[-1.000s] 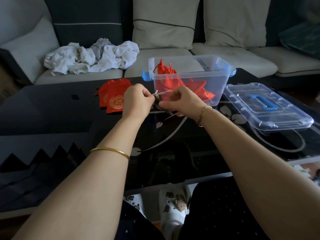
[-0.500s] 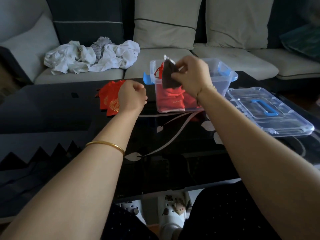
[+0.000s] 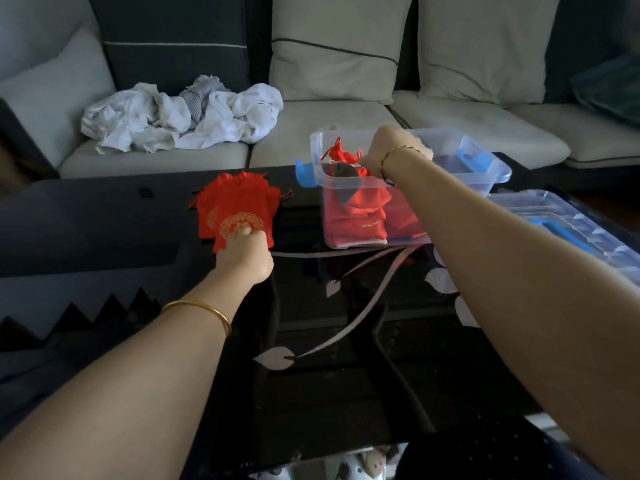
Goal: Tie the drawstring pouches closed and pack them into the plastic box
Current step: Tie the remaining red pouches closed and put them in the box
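**A:** Fingers [image 3: 247, 233] of the left hand [image 3: 247, 258] are curled down onto the near edge of the top red pouch [image 3: 242, 221] in the little pile [image 3: 239, 199], gripping it I think. The right hand [image 3: 394, 147] is over the box. Its fingertips are hidden, but a dark pouch [image 3: 343, 180] hangs from it, partway down inside.

**B:** So how far along?

**A:** Past halfway, I'd guess. Several packed red pouches [image 3: 356, 216] sit in the plastic box [image 3: 485, 161] and the dark one's going in. The pile left of the box looks like a few more to tie. The lid [image 3: 568, 223] is off, lying to the right of the box.

**B:** And the room?

**A:** Black glass coffee table [image 3: 346, 323] with a pale leaf pattern. Beyond it is a light sofa [image 3: 311, 133] with crumpled white cloths [image 3: 180, 116] on the left seat and cushions [image 3: 336, 46] at the back.
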`<state>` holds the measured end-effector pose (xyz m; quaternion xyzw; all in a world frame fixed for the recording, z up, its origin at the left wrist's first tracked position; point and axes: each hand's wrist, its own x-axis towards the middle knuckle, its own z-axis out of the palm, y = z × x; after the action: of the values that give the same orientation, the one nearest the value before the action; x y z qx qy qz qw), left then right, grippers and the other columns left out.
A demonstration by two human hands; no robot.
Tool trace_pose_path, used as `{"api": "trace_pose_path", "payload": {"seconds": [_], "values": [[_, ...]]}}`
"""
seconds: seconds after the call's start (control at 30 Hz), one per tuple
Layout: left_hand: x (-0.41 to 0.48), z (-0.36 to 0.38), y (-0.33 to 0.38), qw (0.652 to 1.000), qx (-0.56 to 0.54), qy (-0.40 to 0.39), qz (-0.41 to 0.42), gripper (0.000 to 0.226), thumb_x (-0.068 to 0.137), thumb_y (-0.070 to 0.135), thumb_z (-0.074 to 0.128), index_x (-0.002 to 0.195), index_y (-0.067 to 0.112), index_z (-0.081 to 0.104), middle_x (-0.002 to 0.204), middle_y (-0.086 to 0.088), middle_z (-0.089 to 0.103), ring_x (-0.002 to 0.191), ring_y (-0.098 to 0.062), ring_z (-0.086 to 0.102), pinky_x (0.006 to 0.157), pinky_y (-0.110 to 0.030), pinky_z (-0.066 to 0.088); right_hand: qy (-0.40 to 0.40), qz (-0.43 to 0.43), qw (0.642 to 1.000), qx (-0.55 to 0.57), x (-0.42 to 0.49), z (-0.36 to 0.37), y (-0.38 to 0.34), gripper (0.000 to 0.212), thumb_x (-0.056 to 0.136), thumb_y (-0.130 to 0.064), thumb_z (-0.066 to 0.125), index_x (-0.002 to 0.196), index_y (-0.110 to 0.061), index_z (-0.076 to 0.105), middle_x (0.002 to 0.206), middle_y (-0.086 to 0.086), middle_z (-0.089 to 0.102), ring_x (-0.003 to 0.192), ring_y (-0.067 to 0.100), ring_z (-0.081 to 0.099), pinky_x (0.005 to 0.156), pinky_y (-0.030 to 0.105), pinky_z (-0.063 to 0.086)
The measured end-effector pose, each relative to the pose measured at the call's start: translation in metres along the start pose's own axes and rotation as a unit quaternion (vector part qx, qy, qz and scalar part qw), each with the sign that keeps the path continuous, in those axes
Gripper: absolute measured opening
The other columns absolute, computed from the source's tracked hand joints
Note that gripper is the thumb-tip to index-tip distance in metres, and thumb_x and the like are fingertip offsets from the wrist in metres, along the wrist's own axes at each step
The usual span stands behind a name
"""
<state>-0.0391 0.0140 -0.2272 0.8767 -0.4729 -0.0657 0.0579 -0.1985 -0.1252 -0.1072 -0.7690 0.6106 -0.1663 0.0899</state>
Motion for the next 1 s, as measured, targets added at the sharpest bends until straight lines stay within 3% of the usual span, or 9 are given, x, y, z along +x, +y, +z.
{"api": "trace_pose_path", "payload": {"seconds": [0.23,0.33,0.47,0.57,0.7,0.77,0.83,0.9,1.0], "values": [[-0.021,-0.006,0.000,0.997,0.056,0.046,0.026,0.042,0.089,0.002,0.044,0.130,0.011,0.048,0.137,-0.009,0.039,0.123,-0.032,0.036,0.098,-0.041,0.036,0.112,-0.145,0.975,0.127,-0.062,-0.006,-0.015,0.025,0.087,-0.011,0.047,0.099,-0.011,0.070,0.102,0.010,0.068,0.096,0.030,0.060,0.074,0.029,0.046],[-0.032,-0.004,0.000,0.998,0.030,0.023,0.042,0.036,0.091,0.006,0.047,0.124,0.016,0.056,0.133,-0.007,0.042,0.120,-0.033,0.040,0.099,-0.044,0.036,0.017,-0.189,0.966,0.177,-0.095,0.021,-0.018,0.024,0.087,-0.010,0.049,0.093,-0.006,0.072,0.098,0.010,0.070,0.091,0.026,0.063,0.081,0.034,0.051],[-0.053,-0.005,0.009,0.985,-0.127,-0.062,0.100,0.013,0.082,0.014,0.056,0.077,0.024,0.063,0.115,-0.005,0.063,0.110,-0.027,0.056,0.096,-0.038,0.043,-0.139,-0.176,0.967,0.121,-0.114,0.066,-0.004,0.022,0.084,-0.007,0.052,0.094,-0.005,0.072,0.100,0.012,0.070,0.094,0.028,0.064,0.082,0.033,0.052],[-0.076,-0.007,0.021,0.948,-0.281,-0.130,0.068,0.023,0.083,0.000,0.060,0.101,0.009,0.071,0.103,-0.005,0.066,0.097,-0.018,0.058,0.082,-0.024,0.042,-0.243,-0.191,0.950,0.046,-0.124,0.077,0.009,0.024,0.085,-0.021,0.062,0.104,-0.008,0.071,0.109,0.011,0.067,0.103,0.027,0.061,0.085,0.029,0.047],[-0.075,0.006,0.013,0.938,-0.341,-0.042,-0.044,0.013,0.082,0.004,0.057,0.084,0.011,0.068,0.112,-0.016,0.063,0.095,-0.033,0.064,0.086,-0.042,0.055,-0.265,-0.203,0.943,0.006,-0.132,0.073,0.023,0.027,0.082,-0.023,0.068,0.104,-0.008,0.070,0.106,0.008,0.067,0.092,0.019,0.061,0.075,0.023,0.047],[-0.072,0.007,0.011,0.949,-0.306,0.013,-0.074,0.029,0.083,0.017,0.060,0.111,0.010,0.063,0.123,-0.017,0.053,0.094,-0.036,0.064,0.084,-0.045,0.055,-0.298,-0.200,0.933,0.037,-0.138,0.074,0.028,0.024,0.080,-0.021,0.070,0.101,-0.008,0.070,0.098,0.009,0.069,0.074,0.015,0.058,0.065,0.021,0.047],[-0.073,0.008,0.016,0.956,-0.279,-0.003,-0.086,0.052,0.086,0.024,0.061,0.132,0.006,0.047,0.127,-0.018,0.049,0.096,-0.038,0.063,0.084,-0.046,0.055,-0.318,-0.190,0.926,0.066,-0.143,0.074,0.035,0.021,0.079,-0.022,0.072,0.095,-0.009,0.069,0.097,0.012,0.071,0.073,0.017,0.059,0.070,0.027,0.051],[-0.074,0.011,0.020,0.964,-0.253,-0.022,-0.084,0.053,0.087,0.028,0.060,0.131,0.003,0.046,0.121,-0.021,0.054,0.095,-0.037,0.064,0.081,-0.046,0.056,-0.320,-0.185,0.925,0.083,-0.146,0.072,0.042,0.020,0.078,-0.022,0.073,0.092,-0.010,0.069,0.090,0.008,0.069,0.074,0.016,0.059,0.068,0.026,0.051],[-0.077,0.014,0.019,0.968,-0.240,-0.034,-0.061,0.031,0.087,0.023,0.059,0.104,-0.003,0.061,0.105,-0.025,0.064,0.090,-0.038,0.066,0.079,-0.046,0.057,-0.330,-0.182,0.921,0.099,-0.148,0.067,0.049,0.020,0.078,-0.020,0.072,0.091,-0.005,0.069,0.075,-0.001,0.061,0.068,0.011,0.056,0.058,0.021,0.047]]}}
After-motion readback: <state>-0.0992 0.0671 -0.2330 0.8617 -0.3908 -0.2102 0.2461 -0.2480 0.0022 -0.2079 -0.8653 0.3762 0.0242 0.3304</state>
